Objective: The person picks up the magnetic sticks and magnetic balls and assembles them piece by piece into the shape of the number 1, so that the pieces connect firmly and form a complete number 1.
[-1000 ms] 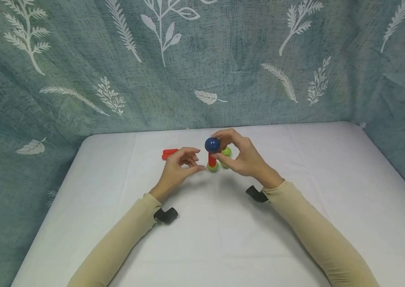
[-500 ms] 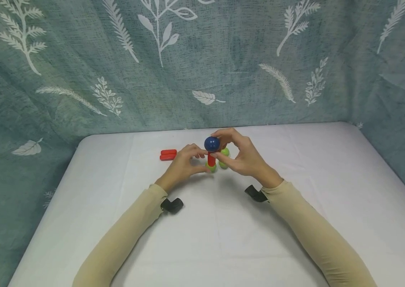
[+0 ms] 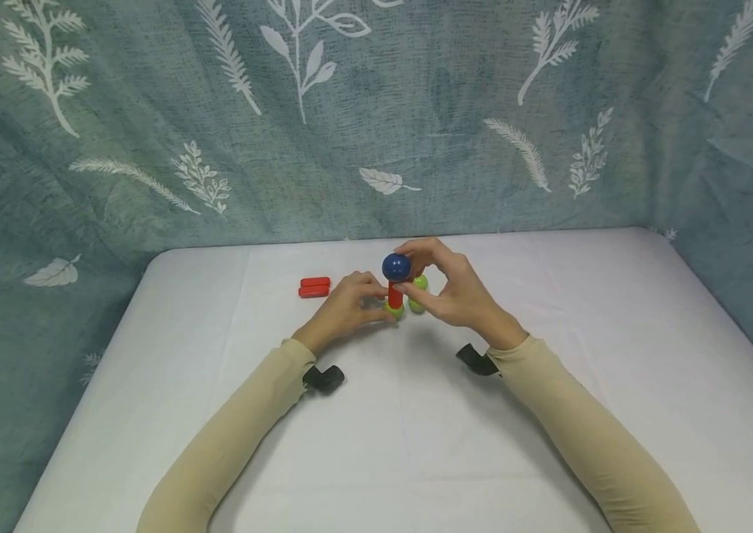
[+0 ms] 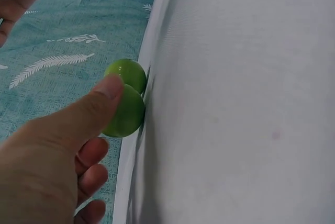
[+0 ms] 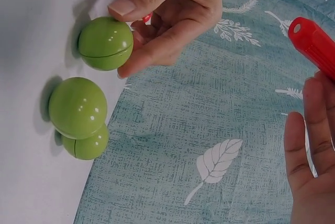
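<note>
My right hand holds a glossy blue ball with a red stick pointing down from it. In the right wrist view, the free end of the red stick shows a pale round spot and stands apart from the green balls. My left hand pinches a green ball on the table between thumb and fingers. The thumb covers part of that green ball in the left wrist view. Close by on the right are two more green balls, partly behind my right hand in the head view.
Two red sticks lie side by side left of my left hand. A white cloth covers the table. Behind its far edge hangs a blue-green curtain with white leaf patterns. Black wrist pieces stick out from both sleeves.
My left hand has moved right and taken hold of the green ball beneath the red stick. My right hand stays nearly still with the blue ball and stick.
</note>
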Available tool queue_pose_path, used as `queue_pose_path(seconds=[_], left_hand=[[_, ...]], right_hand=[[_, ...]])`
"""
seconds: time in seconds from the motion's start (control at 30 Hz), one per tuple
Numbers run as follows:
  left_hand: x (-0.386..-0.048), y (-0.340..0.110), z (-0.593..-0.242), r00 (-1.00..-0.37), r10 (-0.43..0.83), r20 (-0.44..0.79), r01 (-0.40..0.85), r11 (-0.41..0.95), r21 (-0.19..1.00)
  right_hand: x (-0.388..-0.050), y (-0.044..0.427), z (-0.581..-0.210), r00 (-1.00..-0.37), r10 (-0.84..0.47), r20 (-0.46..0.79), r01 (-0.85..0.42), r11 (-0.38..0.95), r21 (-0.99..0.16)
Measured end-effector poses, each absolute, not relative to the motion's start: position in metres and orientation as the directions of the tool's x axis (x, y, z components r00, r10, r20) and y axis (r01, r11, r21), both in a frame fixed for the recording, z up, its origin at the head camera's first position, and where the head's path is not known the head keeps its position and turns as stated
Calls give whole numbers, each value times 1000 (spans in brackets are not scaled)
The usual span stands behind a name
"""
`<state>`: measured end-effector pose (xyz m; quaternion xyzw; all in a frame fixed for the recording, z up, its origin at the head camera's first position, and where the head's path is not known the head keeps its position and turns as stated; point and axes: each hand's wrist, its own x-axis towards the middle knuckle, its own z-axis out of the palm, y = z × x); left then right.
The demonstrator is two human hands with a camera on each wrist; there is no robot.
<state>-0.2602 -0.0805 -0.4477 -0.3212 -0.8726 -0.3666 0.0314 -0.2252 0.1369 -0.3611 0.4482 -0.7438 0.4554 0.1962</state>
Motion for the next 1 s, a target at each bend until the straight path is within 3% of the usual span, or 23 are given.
queue_pose_path(seconds=[0.43, 0.73, 1.0], left_hand=[[-257, -81, -448, -802, 541, 253, 547, 494, 676], [-245, -82, -442, -736, 558, 384, 611, 303, 731], [-230, -75, -440, -689, 594, 414, 597, 143, 789]], right_hand=[[-226, 137, -362, -532, -487, 693, -839, 189, -511], [-228, 139, -359, -539, -474, 696, -833, 177, -525], [-228, 141, -360, -537, -466, 703, -834, 164, -527]])
